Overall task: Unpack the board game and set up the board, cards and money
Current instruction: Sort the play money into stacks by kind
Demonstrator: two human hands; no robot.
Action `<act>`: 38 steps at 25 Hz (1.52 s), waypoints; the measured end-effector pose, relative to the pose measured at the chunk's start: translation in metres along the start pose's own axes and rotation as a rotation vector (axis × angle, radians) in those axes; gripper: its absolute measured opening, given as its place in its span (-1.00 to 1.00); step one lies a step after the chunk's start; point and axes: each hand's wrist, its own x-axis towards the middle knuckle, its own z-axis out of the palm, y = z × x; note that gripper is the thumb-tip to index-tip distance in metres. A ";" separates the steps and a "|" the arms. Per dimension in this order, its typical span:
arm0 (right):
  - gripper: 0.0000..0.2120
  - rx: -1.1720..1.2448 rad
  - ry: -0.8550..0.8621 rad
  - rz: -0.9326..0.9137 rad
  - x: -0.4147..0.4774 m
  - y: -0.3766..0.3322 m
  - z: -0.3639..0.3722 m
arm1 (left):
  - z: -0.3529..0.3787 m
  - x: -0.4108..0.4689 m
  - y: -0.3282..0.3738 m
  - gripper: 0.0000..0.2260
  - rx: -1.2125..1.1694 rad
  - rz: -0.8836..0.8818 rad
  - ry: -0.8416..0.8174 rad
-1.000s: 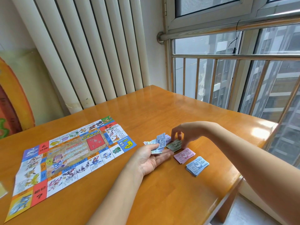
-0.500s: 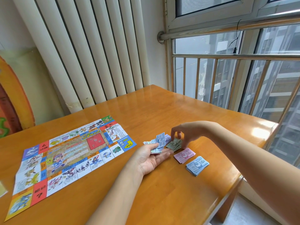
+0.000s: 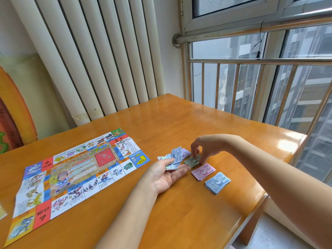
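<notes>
We cup mixed notes [image 3: 175, 157] in the left hand [image 3: 166, 174]; the right hand [image 3: 206, 147] pinches a green note [image 3: 191, 161], best laid square.

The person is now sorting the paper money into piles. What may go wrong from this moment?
1. The blue pile lies near the edge of the table, so a sweep of the arm might push notes off.
2. The left hand holds the fanned notes loosely on an upturned palm. Some might slip and get mixed up.
3. The green pile, pinched by the right hand, sits close to the pink pile. The two might merge.
</notes>
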 end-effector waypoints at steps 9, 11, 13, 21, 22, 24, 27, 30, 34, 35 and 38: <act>-0.55 0.001 -0.013 0.033 -0.002 -0.002 -0.001 | 0.000 0.000 0.001 -0.79 0.020 0.009 0.007; -0.57 0.004 -0.020 0.034 -0.002 -0.004 -0.001 | 0.001 0.000 0.000 -0.80 0.026 0.011 0.008; -0.59 0.004 -0.023 0.036 -0.002 -0.007 -0.001 | 0.001 -0.001 0.001 -0.79 0.044 0.003 0.010; -0.57 0.000 0.002 0.023 0.001 -0.016 0.002 | -0.003 -0.006 0.015 -0.83 0.177 0.018 0.080; -0.58 0.004 0.002 0.017 0.001 -0.016 0.003 | -0.003 -0.006 0.014 -0.84 0.170 0.016 0.078; -0.58 0.009 0.003 0.005 0.000 -0.018 0.004 | -0.002 -0.005 0.012 -0.84 0.156 0.013 0.067; -0.58 0.022 0.021 0.000 -0.001 -0.018 0.006 | 0.000 -0.004 0.009 -0.81 0.141 0.011 0.058; -0.57 0.033 0.051 0.009 -0.002 -0.018 0.009 | 0.000 -0.004 0.009 -0.82 0.134 0.005 0.065; -0.56 0.030 0.064 -0.008 -0.005 -0.019 0.012 | 0.000 -0.004 0.009 -0.79 0.128 0.015 0.069; -0.56 0.037 0.062 -0.015 -0.006 -0.019 0.012 | 0.000 -0.005 0.008 -0.78 0.129 0.017 0.070; -0.55 0.067 0.059 -0.022 -0.008 -0.020 0.013 | 0.000 -0.006 0.010 -0.80 0.136 0.030 0.088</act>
